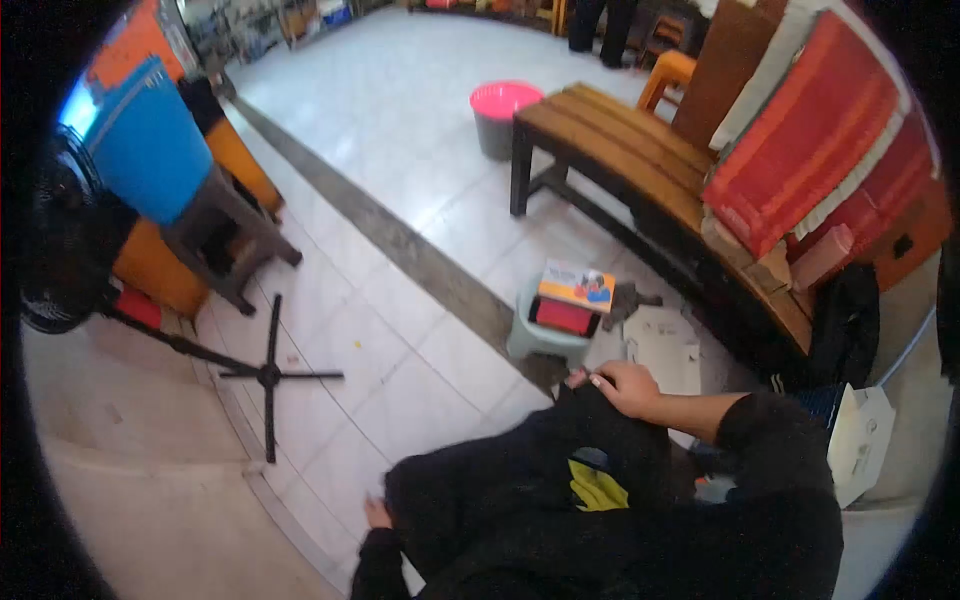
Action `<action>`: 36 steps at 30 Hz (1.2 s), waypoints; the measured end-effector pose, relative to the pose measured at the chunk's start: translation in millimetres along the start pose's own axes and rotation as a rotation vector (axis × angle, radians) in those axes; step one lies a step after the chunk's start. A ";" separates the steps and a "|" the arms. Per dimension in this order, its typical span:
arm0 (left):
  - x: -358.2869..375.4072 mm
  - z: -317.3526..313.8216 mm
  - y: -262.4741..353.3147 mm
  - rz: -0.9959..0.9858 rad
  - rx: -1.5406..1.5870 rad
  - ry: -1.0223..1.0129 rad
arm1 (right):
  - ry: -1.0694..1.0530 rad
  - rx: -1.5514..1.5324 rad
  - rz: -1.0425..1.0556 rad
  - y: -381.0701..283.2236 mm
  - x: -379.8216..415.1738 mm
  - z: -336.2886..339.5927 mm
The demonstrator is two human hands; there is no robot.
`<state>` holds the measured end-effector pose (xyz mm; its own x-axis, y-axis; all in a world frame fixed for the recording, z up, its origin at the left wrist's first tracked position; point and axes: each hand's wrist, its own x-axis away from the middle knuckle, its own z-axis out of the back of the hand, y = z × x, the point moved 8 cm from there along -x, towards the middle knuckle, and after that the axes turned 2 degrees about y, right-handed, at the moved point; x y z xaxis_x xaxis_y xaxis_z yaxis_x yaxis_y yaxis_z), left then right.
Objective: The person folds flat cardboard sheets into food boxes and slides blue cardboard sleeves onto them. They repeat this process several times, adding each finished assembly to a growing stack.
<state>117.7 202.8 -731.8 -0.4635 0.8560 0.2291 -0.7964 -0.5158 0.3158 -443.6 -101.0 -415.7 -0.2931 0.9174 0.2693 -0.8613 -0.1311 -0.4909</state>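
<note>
A black piece of cloth (490, 455), apparently a garment, is spread across my lap. My right hand (625, 388) pinches its far right corner between thumb and fingers. At the cloth's left edge, my left hand (377, 512) grips the side, most of its fingers hidden behind the fabric. A yellow-green patch (597, 487) shows against the black near my lap. Just beyond my right hand is a small pale stool (548, 343), with a printed box (578, 285) and a red-and-black item (563, 315) on top.
A wooden bench (620, 135) runs along the right, bearing red packs (810, 130). Behind its end stands a grey bucket with a pink rim (505, 95). A stand with crossed black feet (268, 377) and a blue bin (150, 145) on a stool are at left. A person's legs (603, 30) show far off.
</note>
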 end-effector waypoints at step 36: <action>-178.2 2.8 -97.2 1.392 0.082 -0.589 | -0.597 -0.336 -1.716 134.5 214.5 -17.1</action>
<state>278.8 100.3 -800.7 -0.5738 -0.4282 0.6981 0.1655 -0.8955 -0.4132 -615.3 84.6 -438.1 0.5543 -0.3028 0.7753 -0.2488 0.8286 0.5015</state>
